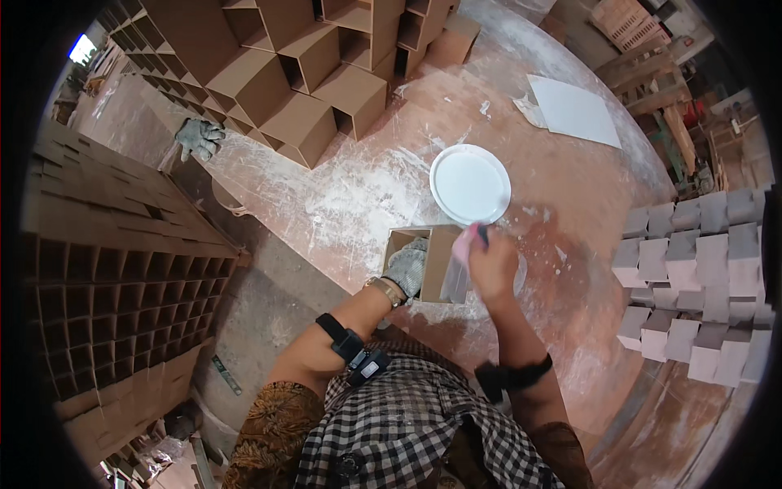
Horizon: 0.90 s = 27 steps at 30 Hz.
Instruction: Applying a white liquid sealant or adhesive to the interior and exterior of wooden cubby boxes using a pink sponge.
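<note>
A small open brown cardboard box (439, 262) rests on its side on the work table in front of me. My left hand (406, 269), in a grey knit glove, reaches into its open end and holds it from inside; the fingertips are partly hidden. The face of the box toward my right looks whitish and wet. My bare right hand (494, 267) is closed round a pink tool with a dark end (465, 245), blurred and of a kind I cannot make out, held just over that face. Beyond it sits a round white lid or shallow dish (470, 185).
Open brown boxes (297, 130) are stacked at the far left, with a grey glove (199, 138) beside them. Another tall stack of boxes (138, 285) rises at left. White-faced boxes (700, 265) stand in rows at right. A white sheet (575, 112) lies on the table (562, 179) at far right.
</note>
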Tool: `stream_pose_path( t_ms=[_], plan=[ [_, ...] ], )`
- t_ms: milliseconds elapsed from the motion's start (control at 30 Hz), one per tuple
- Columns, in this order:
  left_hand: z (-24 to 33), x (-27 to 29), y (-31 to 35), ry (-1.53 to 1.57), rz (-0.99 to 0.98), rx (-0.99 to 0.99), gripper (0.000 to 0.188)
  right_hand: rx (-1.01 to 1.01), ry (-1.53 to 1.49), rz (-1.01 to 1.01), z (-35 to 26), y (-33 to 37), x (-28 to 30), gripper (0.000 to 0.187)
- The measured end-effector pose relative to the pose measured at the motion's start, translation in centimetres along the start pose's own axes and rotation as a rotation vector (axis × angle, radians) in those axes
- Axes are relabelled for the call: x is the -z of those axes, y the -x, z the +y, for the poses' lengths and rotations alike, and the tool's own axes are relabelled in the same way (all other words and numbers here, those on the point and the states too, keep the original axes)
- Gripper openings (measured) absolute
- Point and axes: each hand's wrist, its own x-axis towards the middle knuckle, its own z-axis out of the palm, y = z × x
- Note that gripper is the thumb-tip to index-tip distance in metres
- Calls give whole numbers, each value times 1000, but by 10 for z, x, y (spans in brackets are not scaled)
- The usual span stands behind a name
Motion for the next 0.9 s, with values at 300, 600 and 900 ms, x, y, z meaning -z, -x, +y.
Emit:
stream_pose_path(
  t_ms=[300,600,900],
  plan=[
    [-22,-21,-6,13,112,-110,37,43,-29,-286,-14,70,27,20],
    [-7,-18,-6,42,118,-7,36,173,-76,-24,-22,30,9,13],
    [3,-18,-5,76,137,5,35,108,-3,5,-20,-18,-1,18]
  ],
)
